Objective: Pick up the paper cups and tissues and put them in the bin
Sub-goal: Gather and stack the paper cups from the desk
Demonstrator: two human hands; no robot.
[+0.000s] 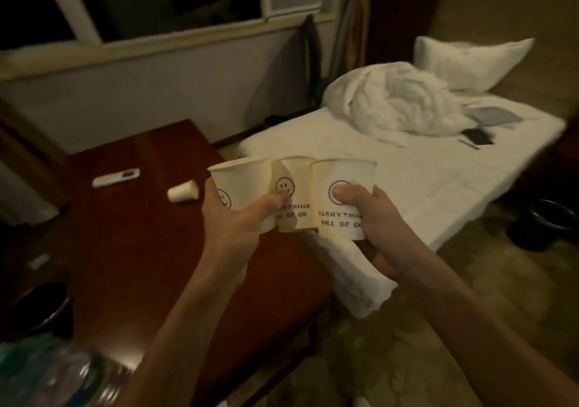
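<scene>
Centrally, the left hand (238, 218) grips an upright paper cup (241, 177) and a crushed cup (296, 187), while the right hand (369, 215) just beside it clasps a third cup (344, 177) with tissues (354, 281) bunched beneath. A fallen cup (183, 192) lies on the wooden table (125, 234) at nine o'clock from the hands; a dark bin (545, 224) stands at three o'clock.

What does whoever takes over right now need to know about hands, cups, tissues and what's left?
Left hand grips one paper cup and a crumpled cup.
Right hand grips a third cup, tissue hanging beneath it.
A fourth cup lies on its side on the table.
Dark bin stands on the floor beside the bed.
Done: three cups and tissue picked up.
Left: fourth cup, then bin everything.
</scene>
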